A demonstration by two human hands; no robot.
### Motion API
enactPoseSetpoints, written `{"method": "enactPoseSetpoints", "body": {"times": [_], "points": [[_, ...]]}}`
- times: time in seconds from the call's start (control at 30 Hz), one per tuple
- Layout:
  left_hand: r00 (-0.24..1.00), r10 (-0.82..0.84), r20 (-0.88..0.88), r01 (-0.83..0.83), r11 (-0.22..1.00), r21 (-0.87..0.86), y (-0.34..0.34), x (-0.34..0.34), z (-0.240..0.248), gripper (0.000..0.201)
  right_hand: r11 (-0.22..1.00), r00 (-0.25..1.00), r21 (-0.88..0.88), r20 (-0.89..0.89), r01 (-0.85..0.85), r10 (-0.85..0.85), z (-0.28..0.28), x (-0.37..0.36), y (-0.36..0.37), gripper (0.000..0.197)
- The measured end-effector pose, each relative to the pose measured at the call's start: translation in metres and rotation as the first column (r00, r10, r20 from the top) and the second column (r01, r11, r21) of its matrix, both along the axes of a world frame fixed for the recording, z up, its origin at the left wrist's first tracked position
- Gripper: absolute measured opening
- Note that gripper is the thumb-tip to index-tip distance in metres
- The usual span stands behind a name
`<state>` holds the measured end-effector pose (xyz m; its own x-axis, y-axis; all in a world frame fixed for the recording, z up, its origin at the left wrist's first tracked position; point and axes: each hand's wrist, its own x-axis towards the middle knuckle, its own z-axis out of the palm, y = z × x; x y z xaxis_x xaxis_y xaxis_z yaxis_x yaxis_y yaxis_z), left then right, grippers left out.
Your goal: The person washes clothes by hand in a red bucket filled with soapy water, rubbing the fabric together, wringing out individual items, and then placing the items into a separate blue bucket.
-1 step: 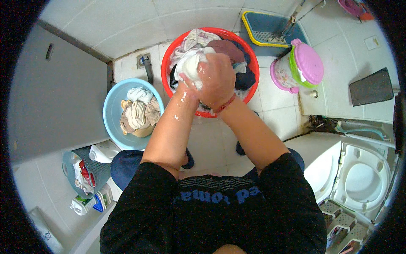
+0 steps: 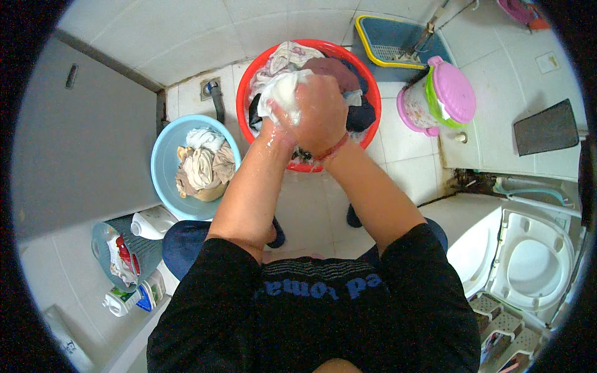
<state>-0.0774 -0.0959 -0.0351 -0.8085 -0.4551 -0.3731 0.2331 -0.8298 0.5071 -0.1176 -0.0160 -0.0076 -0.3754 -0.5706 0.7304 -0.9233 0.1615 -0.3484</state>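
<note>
Over a red basin (image 2: 320, 45), both hands are pressed together around a wet, soapy white cloth (image 2: 285, 93). My right hand (image 2: 323, 115) is closed, its back upward, with a red bracelet at the wrist. My left hand (image 2: 280, 129) is closed against the same cloth, wet and shiny, its fingers mostly hidden behind the cloth and the right hand. Below them in the basin lie a pale patterned garment (image 2: 292, 55), a maroon cloth (image 2: 336, 71) and dark garments (image 2: 360, 118), with suds at the edges.
A light blue basin (image 2: 163, 174) with beige and white clothes stands left, near a white bottle (image 2: 153, 224) and a grey basket (image 2: 146, 245). A pink-lidded bin (image 2: 455, 92) and a blue-grey mop bucket (image 2: 398, 67) stand right; a toilet (image 2: 535, 267) is lower right.
My hands have shifted slightly, with the right hand turned a little over the cloth. The white cloth bunches differently at its left edge. The basins have stayed put.
</note>
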Motion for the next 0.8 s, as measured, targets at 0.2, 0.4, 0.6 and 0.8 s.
{"method": "enactPoseSetpoints", "body": {"times": [0.2,0.4,0.6,0.8], "points": [[0.981,-0.137,0.137,0.16,0.971,-0.178,0.009,0.012,-0.002,0.031,0.99,0.608,0.044,0.793,-0.135,0.048,-0.054,-0.092,-0.008,0.048],[0.86,-0.145,0.489,0.355,0.859,-0.37,-0.053,0.033,-0.087,0.035,0.917,0.002,0.256,0.963,-0.305,-0.268,-0.15,-0.136,0.062,0.056],[0.487,0.261,0.834,0.862,-0.301,-0.409,-0.004,0.031,-0.191,0.079,0.519,0.938,0.827,0.324,-0.217,-0.124,-0.227,-0.084,0.054,0.057],[0.078,0.006,0.997,0.958,-0.278,-0.074,0.004,0.013,-0.268,0.077,0.214,0.901,0.926,0.359,-0.312,-0.243,-0.319,-0.059,0.042,0.062]]}}
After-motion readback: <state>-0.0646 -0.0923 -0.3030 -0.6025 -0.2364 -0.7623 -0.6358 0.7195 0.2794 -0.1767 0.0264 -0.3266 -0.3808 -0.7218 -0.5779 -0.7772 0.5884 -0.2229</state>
